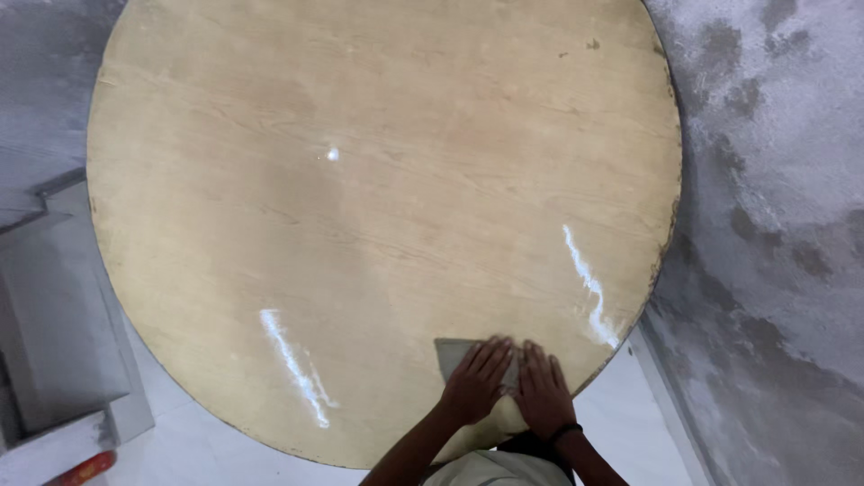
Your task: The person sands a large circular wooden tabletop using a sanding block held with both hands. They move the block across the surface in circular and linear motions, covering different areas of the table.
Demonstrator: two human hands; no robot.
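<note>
A round, light wooden table with a glossy top fills most of the view. Near its front edge lies a grey cloth. My left hand lies flat on the cloth with fingers spread. My right hand, with a dark band at the wrist, presses down beside it, fingers partly on the cloth. Most of the cloth is hidden under the two hands.
A rough grey concrete wall stands close to the table's right side. Grey steps or a ledge lie at the left. Pale floor tiles show below the table edge. Shiny streaks mark the tabletop.
</note>
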